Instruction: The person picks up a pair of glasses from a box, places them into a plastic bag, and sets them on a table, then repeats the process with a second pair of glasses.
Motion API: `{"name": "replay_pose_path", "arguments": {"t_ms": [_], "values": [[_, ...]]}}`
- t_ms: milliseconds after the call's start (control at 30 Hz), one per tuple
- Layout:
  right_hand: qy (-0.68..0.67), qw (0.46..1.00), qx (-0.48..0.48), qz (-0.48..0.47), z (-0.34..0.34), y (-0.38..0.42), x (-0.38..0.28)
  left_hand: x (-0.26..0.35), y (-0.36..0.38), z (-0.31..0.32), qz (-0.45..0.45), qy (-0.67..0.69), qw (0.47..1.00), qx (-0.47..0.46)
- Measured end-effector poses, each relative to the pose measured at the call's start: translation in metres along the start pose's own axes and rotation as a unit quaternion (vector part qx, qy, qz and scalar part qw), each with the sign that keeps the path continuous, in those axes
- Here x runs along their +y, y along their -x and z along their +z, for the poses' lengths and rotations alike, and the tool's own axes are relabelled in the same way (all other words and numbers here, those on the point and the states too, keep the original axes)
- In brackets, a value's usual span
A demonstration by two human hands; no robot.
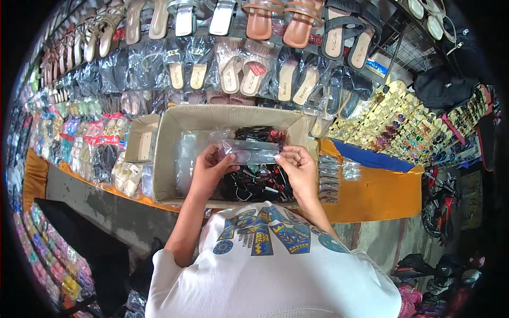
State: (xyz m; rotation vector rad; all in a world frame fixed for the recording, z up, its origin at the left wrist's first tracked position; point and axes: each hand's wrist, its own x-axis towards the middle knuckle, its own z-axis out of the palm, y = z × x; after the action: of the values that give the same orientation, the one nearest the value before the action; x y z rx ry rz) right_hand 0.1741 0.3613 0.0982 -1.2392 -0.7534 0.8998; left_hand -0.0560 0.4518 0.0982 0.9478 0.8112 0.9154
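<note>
My left hand (210,168) pinches the left end of a clear plastic sleeve (254,144), with thumb and fingers closed on it. At the sleeve's right end, my right hand (298,163) grips between thumb and fingertips. Rounded, lens-like shapes show through the plastic, perhaps a pair of glasses. Both hands are above an open cardboard box (185,114). Inside the box, beneath the sleeve, lies a pile of dark-framed glasses (254,183), some with red parts. Clear plastic packets (186,153) line the box's left side.
A small open box (142,140) stands left of the large one. Rows of bagged sandals (238,74) rise behind. Racked sunglasses (392,127) fill the right side. An orange cloth (376,193) covers the counter, with wrapped glasses (328,177) beside the box.
</note>
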Motion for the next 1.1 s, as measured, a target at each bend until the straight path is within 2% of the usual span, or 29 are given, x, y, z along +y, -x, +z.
{"name": "replay_pose_path", "arguments": {"t_ms": [367, 500, 667, 700, 1100], "values": [[0.069, 0.997, -0.034, -0.013, -0.005, 0.006, -0.011, -0.003, 0.002, 0.003, -0.039, 0.014, 0.999, -0.014], [0.060, 0.998, -0.019, 0.010, -0.008, 0.010, -0.018, -0.002, 0.004, 0.009, -0.045, 0.010, 0.999, -0.026], [0.024, 0.999, -0.001, -0.027, -0.020, 0.018, -0.015, -0.003, 0.006, 0.023, -0.054, -0.027, 0.998, -0.036], [0.000, 1.000, 0.012, -0.007, -0.023, 0.022, -0.017, -0.002, 0.008, 0.027, -0.057, -0.030, 0.997, -0.040], [0.001, 0.999, 0.037, -0.020, -0.095, 0.058, -0.037, -0.031, 0.031, 0.100, -0.044, -0.012, 0.995, -0.091]]}}
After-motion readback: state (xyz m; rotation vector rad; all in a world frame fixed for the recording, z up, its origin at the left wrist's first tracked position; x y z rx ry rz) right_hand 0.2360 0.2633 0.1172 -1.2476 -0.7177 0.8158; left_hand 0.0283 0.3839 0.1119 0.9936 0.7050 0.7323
